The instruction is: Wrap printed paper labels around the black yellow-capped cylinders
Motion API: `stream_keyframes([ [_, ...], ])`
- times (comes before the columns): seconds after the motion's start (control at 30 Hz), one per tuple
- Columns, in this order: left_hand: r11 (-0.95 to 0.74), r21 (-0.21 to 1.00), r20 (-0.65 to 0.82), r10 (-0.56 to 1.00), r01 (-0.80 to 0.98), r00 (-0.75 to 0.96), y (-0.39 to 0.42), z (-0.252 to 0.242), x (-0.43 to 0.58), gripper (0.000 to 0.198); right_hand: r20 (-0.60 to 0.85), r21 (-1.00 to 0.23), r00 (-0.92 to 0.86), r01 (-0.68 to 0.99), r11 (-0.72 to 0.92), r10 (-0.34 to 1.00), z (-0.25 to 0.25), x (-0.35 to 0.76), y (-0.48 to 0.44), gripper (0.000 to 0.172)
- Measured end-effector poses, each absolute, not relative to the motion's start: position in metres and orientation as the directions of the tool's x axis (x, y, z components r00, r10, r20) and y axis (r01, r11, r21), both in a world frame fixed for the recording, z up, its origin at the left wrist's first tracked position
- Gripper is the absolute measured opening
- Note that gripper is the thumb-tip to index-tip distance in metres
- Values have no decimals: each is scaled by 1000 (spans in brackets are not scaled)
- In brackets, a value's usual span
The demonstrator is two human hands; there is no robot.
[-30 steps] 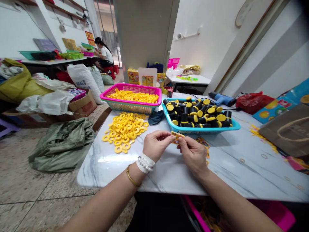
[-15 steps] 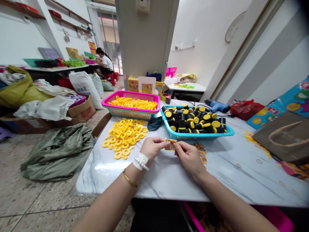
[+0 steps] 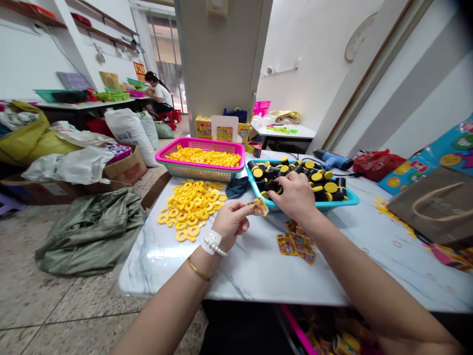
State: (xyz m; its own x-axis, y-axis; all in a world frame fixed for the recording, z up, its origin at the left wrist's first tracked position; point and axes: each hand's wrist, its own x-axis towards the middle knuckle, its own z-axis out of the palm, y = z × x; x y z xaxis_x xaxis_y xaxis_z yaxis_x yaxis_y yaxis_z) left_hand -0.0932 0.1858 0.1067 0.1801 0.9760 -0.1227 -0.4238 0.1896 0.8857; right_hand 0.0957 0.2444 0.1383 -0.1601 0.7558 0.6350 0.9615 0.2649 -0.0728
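My left hand [image 3: 231,222] pinches a small printed piece [image 3: 259,207], yellow and orange, between thumb and fingers above the table; it looks like a folded paper sleeve or wrapper. My right hand [image 3: 297,197] reaches into the blue basket [image 3: 353,198], its thumb and fingers around a black cylinder [image 3: 273,187] at the left end. Many black cylinders with yellow ends [image 3: 330,188] fill that basket. More flat printed pieces [image 3: 295,244] lie in a loose pile below my right wrist. To the left, yellow ring-shaped parts [image 3: 192,204] are heaped on the marbled table [image 3: 240,276].
A pink-rimmed basket [image 3: 162,155] of yellow parts stands behind the heap, beside a dark cloth [image 3: 237,187]. Farther right are a blue tool [image 3: 334,160], a red bag [image 3: 377,165] and a brown paper bag [image 3: 428,212]. A person [image 3: 159,93] sits at a far table.
My right hand has let go of the printed piece and moved up and forward into the blue basket. My left hand keeps the piece, now slightly higher. The printed pile is more exposed.
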Motion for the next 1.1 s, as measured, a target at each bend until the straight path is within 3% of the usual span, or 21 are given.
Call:
stream_keyframes([
  [0.07, 210, 866, -136, 972, -453, 192, 189, 104, -95, 32, 642, -210, -158, 905, 370, 751, 141, 94, 240, 29],
  [0.17, 248, 846, -195, 968, -471, 159, 194, 102, -98, 19, 543, -541, -171, 677, 499, 822, 142, 97, 224, 35],
  [0.27, 298, 794, -271, 954, -530, 131, 196, 102, -99, 8, 352, -837, -270, 339, 431, 896, 141, 103, 207, 43],
  [0.37, 347, 733, -263, 938, -585, 227, 196, 104, -101, 7, 236, -937, -350, 163, 308, 906, 137, 104, 197, 45],
  [0.5, 413, 669, -233, 906, -618, 353, 197, 105, -102, 11, 166, -975, -379, 75, 209, 910, 132, 100, 196, 60],
  [0.7, 445, 613, -236, 891, -652, 387, 199, 104, -104, 9, 62, -972, -377, 188, 143, 924, 130, 99, 197, 54],
  [0.83, 433, 635, -236, 897, -640, 372, 198, 103, -101, 15, 153, -916, -354, 299, 266, 923, 130, 97, 194, 48],
  [1.0, 350, 716, -185, 929, -604, 319, 196, 101, -98, 22, 289, -718, -366, 529, 453, 885, 130, 94, 189, 38],
  [1.1, 372, 718, -212, 922, -588, 325, 197, 99, -98, 21, 308, -659, -386, 573, 487, 870, 132, 96, 188, 39],
])
